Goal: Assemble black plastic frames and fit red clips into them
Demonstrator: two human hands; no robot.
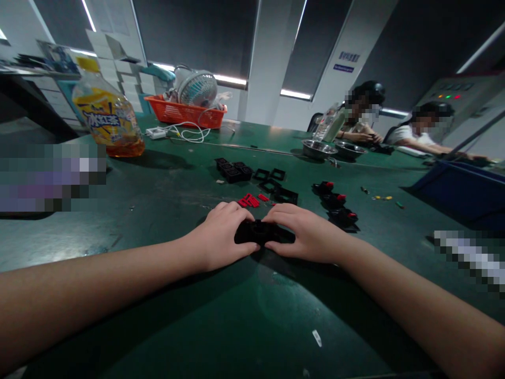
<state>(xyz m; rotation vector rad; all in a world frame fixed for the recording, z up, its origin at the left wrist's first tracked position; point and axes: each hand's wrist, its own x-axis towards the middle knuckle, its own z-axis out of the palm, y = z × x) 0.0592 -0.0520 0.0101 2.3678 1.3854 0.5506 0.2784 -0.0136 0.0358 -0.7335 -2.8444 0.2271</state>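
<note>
Between my two hands is a black plastic part [263, 231], low over the green table. My left hand [226, 231] grips its left side with thumb and fingers. On the other side my right hand [302, 231] holds it the same way; its exact shape is partly covered. Just beyond the fingers lie small red plastic pieces [249, 200]. Behind them are black square frames [269, 185] and a cluster of black block-shaped parts [233, 170]. To the right sits a row of black parts with red pieces on them [334, 200].
A bottle of orange drink [110, 118] stands at left, near a white cable [193, 131] and an orange basket [185, 111] holding a fan. Metal bowls [319, 149], a blue bin [465, 187] and two co-workers [422, 131] are at right. Small colored bits [382, 198] lie before the bin.
</note>
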